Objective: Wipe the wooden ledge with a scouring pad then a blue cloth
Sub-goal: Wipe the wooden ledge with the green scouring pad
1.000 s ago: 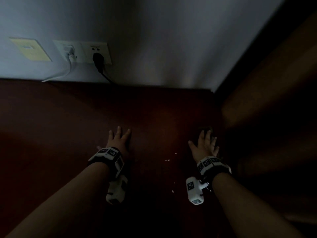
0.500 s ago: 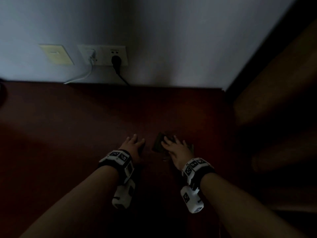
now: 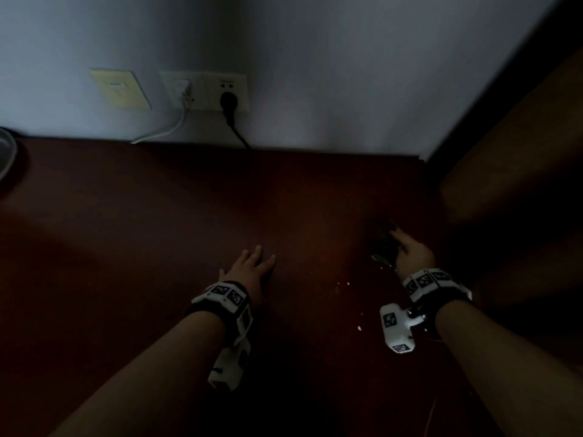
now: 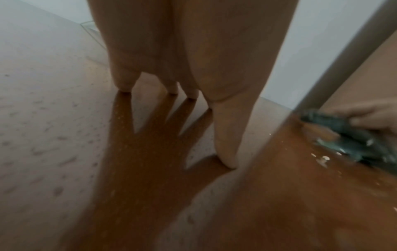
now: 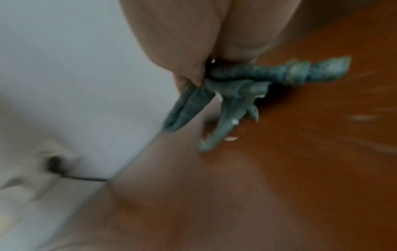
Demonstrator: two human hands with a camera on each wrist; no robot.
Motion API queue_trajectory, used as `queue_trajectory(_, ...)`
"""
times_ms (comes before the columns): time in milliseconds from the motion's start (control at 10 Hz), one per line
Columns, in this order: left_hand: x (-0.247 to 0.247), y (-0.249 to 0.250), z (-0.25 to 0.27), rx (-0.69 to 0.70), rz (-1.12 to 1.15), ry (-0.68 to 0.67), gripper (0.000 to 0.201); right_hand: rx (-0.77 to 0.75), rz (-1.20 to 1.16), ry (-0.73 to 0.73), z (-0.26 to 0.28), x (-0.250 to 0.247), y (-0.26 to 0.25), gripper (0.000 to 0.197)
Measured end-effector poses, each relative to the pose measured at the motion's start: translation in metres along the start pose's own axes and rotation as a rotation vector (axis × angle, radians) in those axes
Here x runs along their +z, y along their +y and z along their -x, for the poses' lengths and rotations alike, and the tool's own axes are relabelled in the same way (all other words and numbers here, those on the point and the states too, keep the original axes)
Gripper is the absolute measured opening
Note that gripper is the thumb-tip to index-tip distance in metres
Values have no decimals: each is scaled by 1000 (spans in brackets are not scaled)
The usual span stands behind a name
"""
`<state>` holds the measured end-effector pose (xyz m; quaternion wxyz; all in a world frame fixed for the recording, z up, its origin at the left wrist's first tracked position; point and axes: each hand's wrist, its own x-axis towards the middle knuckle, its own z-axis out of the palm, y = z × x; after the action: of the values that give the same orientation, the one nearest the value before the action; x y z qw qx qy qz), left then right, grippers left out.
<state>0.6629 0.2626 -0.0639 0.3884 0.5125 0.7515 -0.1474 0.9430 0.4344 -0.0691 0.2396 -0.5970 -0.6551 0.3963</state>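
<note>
The dark red-brown wooden ledge (image 3: 157,231) fills the head view below a pale wall. My left hand (image 3: 252,263) lies flat on it, fingers straight and spread, holding nothing; the left wrist view shows its fingertips (image 4: 124,84) touching the wood. My right hand (image 3: 410,250) is near the ledge's right edge and pinches a crumpled grey-green scouring pad (image 3: 383,247) against the surface. The pad (image 5: 247,79) sticks out folded from under the right hand's fingers (image 5: 193,42). In the left wrist view the pad (image 4: 343,135) lies far right. Small white crumbs (image 3: 344,283) dot the wood between the hands.
A double wall socket (image 3: 205,89) holds a black plug (image 3: 227,100) and a white cable (image 3: 167,129), both trailing to the ledge's back edge. A yellowish wall plate (image 3: 120,88) sits beside it. A clear container (image 3: 4,152) shows at far left. A brown panel (image 3: 520,137) borders the right.
My right hand with the pad has swept from beside the left hand out to the ledge's right edge. The left hand has stayed flat on the wood.
</note>
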Motion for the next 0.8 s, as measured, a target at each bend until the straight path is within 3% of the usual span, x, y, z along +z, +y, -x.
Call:
queue_trajectory(100, 7, -4, 1, 17, -6, 44, 98, 105, 571, -126, 1, 22, 13, 51)
queue_trajectory(200, 11, -7, 3, 20, 8, 72, 101, 160, 655, -182, 8, 44, -6, 61)
queue_trajectory(400, 22, -4, 12, 4, 77, 109, 98, 1, 708, -372, 43, 91, -40, 63)
queue_trajectory(600, 25, -14, 36, 62, 327, 122, 98, -440, 619, -688, 96, 112, -38, 55)
queue_trajectory(700, 30, -15, 44, 75, 318, 104, 88, -556, 617, -790, 110, 107, -32, 60)
queue_trajectory(800, 37, -8, 45, 20, 226, 57, 78, -549, 471, -839, 125, 101, -26, 58)
